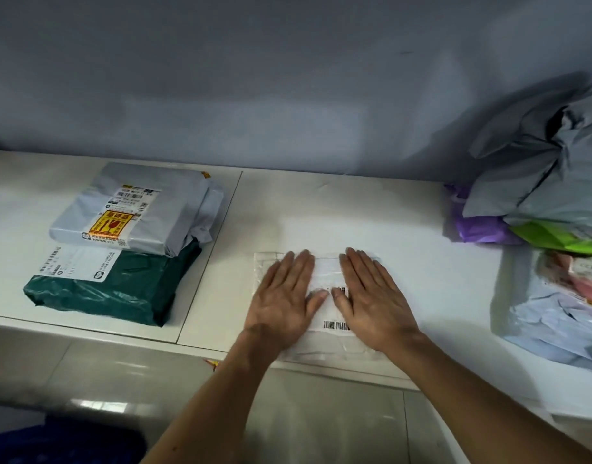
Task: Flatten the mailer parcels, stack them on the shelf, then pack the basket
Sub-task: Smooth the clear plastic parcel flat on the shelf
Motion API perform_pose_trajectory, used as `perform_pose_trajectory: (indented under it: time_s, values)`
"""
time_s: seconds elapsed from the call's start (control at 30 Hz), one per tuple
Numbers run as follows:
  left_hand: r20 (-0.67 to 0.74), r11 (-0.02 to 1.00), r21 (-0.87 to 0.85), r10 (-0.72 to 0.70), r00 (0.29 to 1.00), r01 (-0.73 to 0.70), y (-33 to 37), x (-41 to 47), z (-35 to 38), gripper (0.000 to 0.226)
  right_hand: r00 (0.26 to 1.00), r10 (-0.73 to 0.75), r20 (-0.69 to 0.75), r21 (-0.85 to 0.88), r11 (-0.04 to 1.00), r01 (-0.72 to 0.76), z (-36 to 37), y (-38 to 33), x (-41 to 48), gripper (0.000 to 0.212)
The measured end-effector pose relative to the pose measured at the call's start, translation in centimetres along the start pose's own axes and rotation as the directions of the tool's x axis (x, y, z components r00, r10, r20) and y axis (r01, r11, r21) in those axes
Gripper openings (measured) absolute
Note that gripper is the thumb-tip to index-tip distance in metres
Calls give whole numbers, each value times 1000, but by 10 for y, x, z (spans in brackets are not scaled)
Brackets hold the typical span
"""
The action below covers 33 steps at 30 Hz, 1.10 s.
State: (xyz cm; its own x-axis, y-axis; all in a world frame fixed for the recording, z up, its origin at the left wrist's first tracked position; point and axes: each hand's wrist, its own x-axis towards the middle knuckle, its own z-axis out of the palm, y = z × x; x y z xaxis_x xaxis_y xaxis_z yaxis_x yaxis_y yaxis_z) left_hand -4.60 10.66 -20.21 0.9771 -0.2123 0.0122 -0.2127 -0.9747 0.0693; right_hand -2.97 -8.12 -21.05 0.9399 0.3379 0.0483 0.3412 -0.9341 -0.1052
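Nearest, at the lower left, lies a dark blue shape [60, 440], too blurred to name. Two bare forearms reach forward over the glossy tiled floor [321, 416] to a low white shelf [321, 212].

Close to the shelf's front edge lies a flat mailer [324, 272] of pale, see-through plastic, with a white label and a barcode [336, 325] on its near part. Both hands lie on it, palms down. The left hand [284, 296] covers its left half and the right hand [371, 296] its right half. On each, the fingers are straight and spread slightly, gripping nothing, and the thumbs point inward until they nearly meet over the label. The mailer lies level under them, its near edge close to the shelf's lip.

Further left, well apart from the hands and past a seam in the shelf top, sits a dark green parcel [113, 296] with a white label. A grey parcel [147, 209] lies on top of it, set toward the back, and carries a printed label and a yellow sticker [110, 224].

At the right edge a pale blue-grey mailer [555, 333] lies crumpled, with something pink [585, 283] on its far part. Behind it is a heap: a bright green bag [555, 237] and a purple bag [478, 226] at the bottom, and a big rumpled grey bag [539, 175] on top.

A plain bluish wall [287, 78] rises behind the shelf.
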Motion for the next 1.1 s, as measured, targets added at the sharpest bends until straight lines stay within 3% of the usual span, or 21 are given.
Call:
perform_pose_trajectory:
  time_s: [0.37,0.53,0.67,0.87,1.1]
  values:
    - [-36,977,-91,-194,980,190,-17,-23,-2,69,998,5,65,7,1000,-6,-15,-7,3,81]
    - [-28,974,-53,-221,975,220,-15,-9,0,74,996,75,-45,42,996,-73,-18,-21,-5,72]
    - [-22,985,23,-168,985,169,-12,0,-9,76,998,49,-30,-1,999,-49,-9,-22,-17,67]
    - [-59,995,-91,-39,997,33,36,-17,-1,57,998,68,-4,-42,997,-69,-7,-24,-16,66]
    - [-44,999,12,-31,999,32,1,-37,0,60,998,51,41,-20,999,-50,-12,-20,-18,69]
